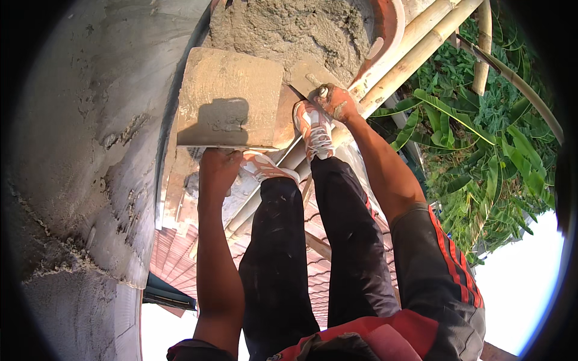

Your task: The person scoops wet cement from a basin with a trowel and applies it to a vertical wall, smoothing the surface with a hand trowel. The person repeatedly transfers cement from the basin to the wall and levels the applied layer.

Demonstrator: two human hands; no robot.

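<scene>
Grip status, as I read it from my remote station: the left hand [220,170] is closed at the near edge of a plasterer's hawk [241,72], left of centre in the upper half of the frame; I cannot tell whether the fingers hold the edge or a handle beneath. The right hand [337,103], at upper centre, is curled firmly around the handle of a trowel [308,73], whose blade lies just right of the hawk, against the wet mortar [289,27]. I see the mortar heaped in a reddish-orange basin [392,27] at top centre. Bamboo poles [415,45] run diagonally at upper right. A grey plastered wall [78,108] occupies the left side; two sneakers [318,133] stand at centre, near the hawk and trowel.
</scene>
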